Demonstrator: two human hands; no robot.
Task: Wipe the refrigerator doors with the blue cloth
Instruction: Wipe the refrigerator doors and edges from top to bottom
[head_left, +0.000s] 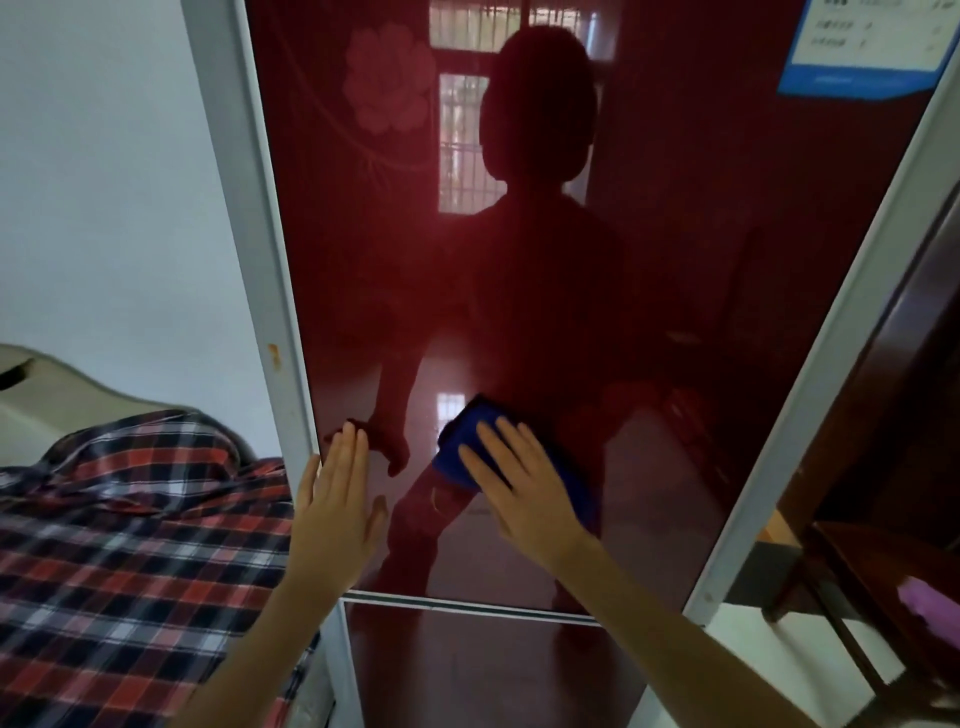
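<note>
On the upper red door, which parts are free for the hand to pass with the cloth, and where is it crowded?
Free: the wide red panel above the blue cloth, between the flower print and the blue sticker, and the strip right of the right hand up to the grey frame. Crowded: the lower left, where the left hand lies flat by the door edge.

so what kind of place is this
Probably a room in a home: a red glass fridge door being wiped with a blue cloth, a plaid cloth draped beside it, and dark wooden furniture on the other side.
</note>
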